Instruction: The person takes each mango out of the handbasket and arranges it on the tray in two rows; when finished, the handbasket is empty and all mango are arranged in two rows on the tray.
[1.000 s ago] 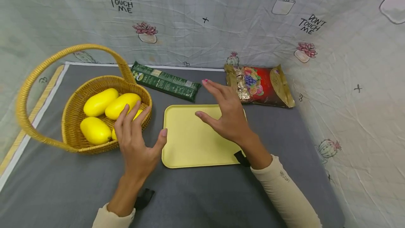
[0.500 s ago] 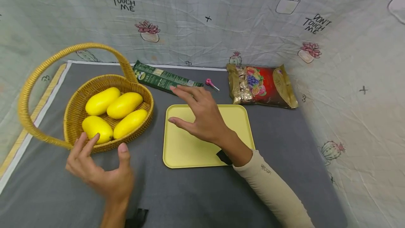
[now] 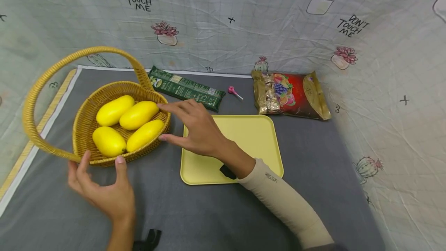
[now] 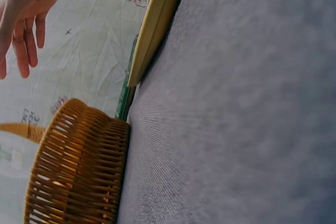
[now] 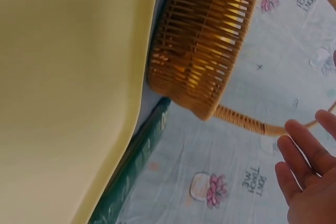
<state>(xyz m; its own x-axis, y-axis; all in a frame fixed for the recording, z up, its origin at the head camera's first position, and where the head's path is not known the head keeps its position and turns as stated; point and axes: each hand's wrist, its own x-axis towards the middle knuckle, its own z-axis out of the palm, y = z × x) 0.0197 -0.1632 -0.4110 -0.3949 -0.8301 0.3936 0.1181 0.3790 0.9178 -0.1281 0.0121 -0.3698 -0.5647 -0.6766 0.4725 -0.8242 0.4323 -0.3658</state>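
A wicker basket (image 3: 78,127) with a tall arched handle (image 3: 31,100) stands at the left, and several yellow mangoes (image 3: 108,141) lie inside it. My left hand (image 3: 108,198) is at the basket's front rim by the handle's foot, thumb and fingers spread; whether it touches is unclear. From the other side my right hand (image 3: 195,127) reaches over the tray, its fingertips by the basket's right rim, thumb apart from the fingers. The right wrist view has the right hand (image 5: 310,177) with loosely extended fingers. Neither hand holds anything.
A yellow tray (image 3: 244,142) lies right of the basket. Behind it are a green packet (image 3: 188,88), a pink lollipop (image 3: 232,90) and a red and gold candy bag (image 3: 292,94). A printed cloth hangs along the back of the grey table (image 3: 209,216).
My left hand has moved left from above the basket's right side to its front rim. My right hand has let go of the lollipop, now lying on the table, and moved left to the basket.
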